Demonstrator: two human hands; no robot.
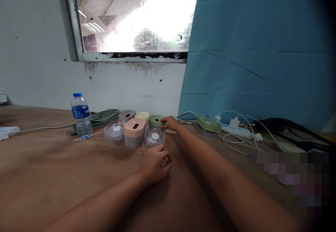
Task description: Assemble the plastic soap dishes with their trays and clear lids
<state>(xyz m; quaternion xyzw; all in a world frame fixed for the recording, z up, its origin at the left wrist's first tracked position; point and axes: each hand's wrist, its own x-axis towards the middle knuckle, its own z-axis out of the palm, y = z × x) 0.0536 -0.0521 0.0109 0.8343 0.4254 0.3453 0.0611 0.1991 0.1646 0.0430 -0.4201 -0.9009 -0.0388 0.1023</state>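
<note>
The right hand (170,122) touches the green slotted container (156,120), behind clear stacked trays (154,137); whether it grips cannot be told. The left hand (156,164) curls, contents unclear. A leftward drag could topple the adjacent cream stack (142,115).

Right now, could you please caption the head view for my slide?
Right hand at a green container, left hand curled in front of a clear plastic stack.

The dirty, metal-framed glass window (139,21) at twelve o'clock glares white. Soft shadow sits under my bare left hand (155,162). Two o'clock's edge goes black; four o'clock looks blocky.
</note>
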